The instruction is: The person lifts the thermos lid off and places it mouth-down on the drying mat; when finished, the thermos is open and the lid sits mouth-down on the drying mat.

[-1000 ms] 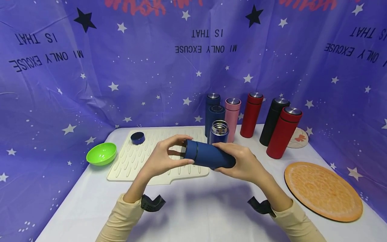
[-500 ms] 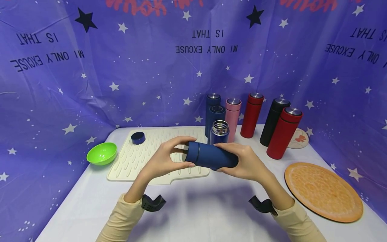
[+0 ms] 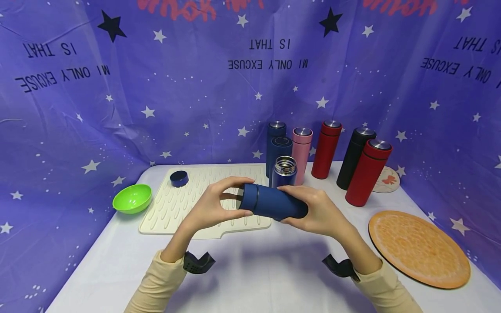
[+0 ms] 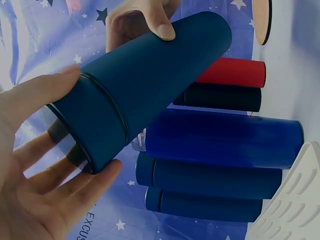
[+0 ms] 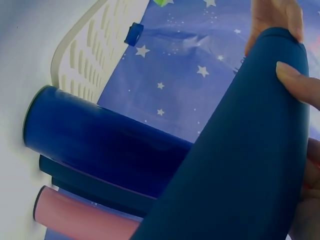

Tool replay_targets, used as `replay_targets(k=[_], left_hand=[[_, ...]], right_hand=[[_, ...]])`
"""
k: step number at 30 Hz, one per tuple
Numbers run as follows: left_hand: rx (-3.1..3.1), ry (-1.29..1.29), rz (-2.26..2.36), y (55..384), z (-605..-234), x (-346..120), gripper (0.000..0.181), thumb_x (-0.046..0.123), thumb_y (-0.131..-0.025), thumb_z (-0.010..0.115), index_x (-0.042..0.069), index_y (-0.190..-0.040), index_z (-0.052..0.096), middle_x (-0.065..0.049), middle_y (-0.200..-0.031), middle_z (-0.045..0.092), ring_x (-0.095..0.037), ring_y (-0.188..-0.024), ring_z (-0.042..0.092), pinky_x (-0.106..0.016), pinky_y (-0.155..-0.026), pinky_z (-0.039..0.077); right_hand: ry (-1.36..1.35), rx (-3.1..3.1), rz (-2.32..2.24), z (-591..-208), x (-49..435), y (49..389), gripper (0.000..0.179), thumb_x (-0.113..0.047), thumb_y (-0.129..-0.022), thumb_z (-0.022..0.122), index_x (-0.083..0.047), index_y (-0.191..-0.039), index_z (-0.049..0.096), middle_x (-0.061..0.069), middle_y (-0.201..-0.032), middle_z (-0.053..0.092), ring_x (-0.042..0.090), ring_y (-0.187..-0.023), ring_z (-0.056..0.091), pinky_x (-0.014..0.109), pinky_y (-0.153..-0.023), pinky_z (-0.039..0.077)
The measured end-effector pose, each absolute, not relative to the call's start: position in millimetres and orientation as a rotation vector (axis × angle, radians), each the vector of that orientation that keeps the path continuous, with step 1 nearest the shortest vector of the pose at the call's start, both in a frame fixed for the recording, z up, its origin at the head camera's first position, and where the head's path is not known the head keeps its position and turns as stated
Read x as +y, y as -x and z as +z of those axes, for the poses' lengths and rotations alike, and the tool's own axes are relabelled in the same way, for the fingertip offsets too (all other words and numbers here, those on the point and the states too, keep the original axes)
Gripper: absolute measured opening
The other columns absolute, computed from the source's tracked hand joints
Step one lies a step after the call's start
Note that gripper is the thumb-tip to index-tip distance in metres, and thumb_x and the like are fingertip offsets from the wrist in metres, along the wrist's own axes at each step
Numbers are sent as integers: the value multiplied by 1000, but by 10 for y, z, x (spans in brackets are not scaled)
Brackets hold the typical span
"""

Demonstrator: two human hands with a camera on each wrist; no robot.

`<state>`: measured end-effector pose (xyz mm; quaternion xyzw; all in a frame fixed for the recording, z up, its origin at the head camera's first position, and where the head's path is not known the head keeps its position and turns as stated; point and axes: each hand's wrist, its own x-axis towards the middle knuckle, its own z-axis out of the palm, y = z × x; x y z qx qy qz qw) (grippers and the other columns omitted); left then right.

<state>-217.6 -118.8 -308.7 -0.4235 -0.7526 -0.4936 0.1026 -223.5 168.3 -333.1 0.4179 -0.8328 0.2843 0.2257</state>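
A dark blue thermos is held above the table, lying nearly sideways between both hands. My left hand grips its lid end, thumb on one side and fingers on the other. Around the base end, my right hand has its thumb and fingers curled. A dark seam runs between lid and body. Just behind it stands an open shiny blue thermos, its steel mouth showing and its lower part hidden by the held one. A blue cap lies on the cream drying mat.
Two more blue thermoses, one of them this nearer one, stand behind, with a pink thermos. Farther right are two red ones, including this front one, and a black one. A green bowl sits left, an orange round mat right.
Both hands have shifted slightly to the right with the thermos over the last second. Their grip looks the same, and the things on the table stay where they were.
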Motion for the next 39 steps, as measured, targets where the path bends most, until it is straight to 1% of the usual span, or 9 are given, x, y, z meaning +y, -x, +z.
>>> replay_targets(k=[6,9,12,16,20,23,28,35,39], left_hand=[[-2319,1076,-1534,2323,-3263,-1228,58,17,-77,83,21,-130,58,-1,-122,61,-20,-104,62,-31,-81,57],[-2341,1033,-1557,2350,-3292,-1236,54,24,-79,81,24,-129,59,-1,-120,62,-20,-103,63,-31,-79,58],[-2340,1040,-1559,2360,-3305,-1235,53,24,-80,81,23,-129,59,-1,-119,62,-20,-104,62,-32,-81,57],[-2313,1130,-1487,2333,-3287,-1215,58,16,-78,82,17,-131,57,-1,-125,60,-20,-109,59,-33,-85,55],[-2243,1261,-1370,2206,-3145,-1171,61,7,-74,84,5,-129,57,-10,-128,58,-23,-114,57,-39,-86,55],[-2181,1353,-1301,2133,-3054,-1152,61,2,-71,85,-1,-125,57,-15,-127,58,-26,-118,55,-43,-85,55],[-2121,1448,-1231,2287,-3201,-1191,63,8,-70,87,7,-127,59,-11,-132,56,-25,-122,52,-40,-87,55],[-2155,1342,-1350,2203,-3112,-1179,59,0,-70,85,-2,-123,59,-17,-124,59,-27,-113,57,-41,-80,58],[-2238,1221,-1481,2328,-3264,-1227,60,8,-75,83,9,-129,58,-7,-127,60,-24,-107,60,-34,-80,57]], right_hand=[[-1138,-2225,636,-3324,1625,2170,73,-23,-65,89,-6,-129,60,9,-122,64,26,-110,61,46,-92,52],[-1122,-2212,581,-3329,1608,2152,75,-23,-64,90,-5,-130,59,10,-124,63,28,-112,60,48,-93,51],[-1120,-2209,580,-3332,1606,2150,76,-23,-63,90,-6,-130,59,10,-123,64,28,-112,60,49,-93,51],[-1147,-2229,637,-3325,1634,2168,73,-24,-64,90,-7,-129,60,9,-121,65,27,-109,61,47,-90,53],[-1167,-2286,742,-3315,1692,2203,71,-26,-65,90,-11,-129,61,5,-119,66,22,-105,63,44,-87,55],[-1168,-2346,826,-3319,1738,2243,70,-28,-65,90,-15,-129,62,1,-118,67,18,-102,63,42,-86,55],[-1164,-2406,902,-3331,1776,2282,69,-33,-67,89,-20,-129,62,-3,-116,67,15,-99,64,40,-83,56],[-1168,-2322,842,-3346,1724,2259,71,-28,-64,90,-15,-128,62,-1,-116,67,16,-100,64,40,-85,56],[-1160,-2268,763,-3341,1672,2216,72,-26,-64,90,-11,-128,62,3,-117,66,19,-103,63,42,-86,55]])
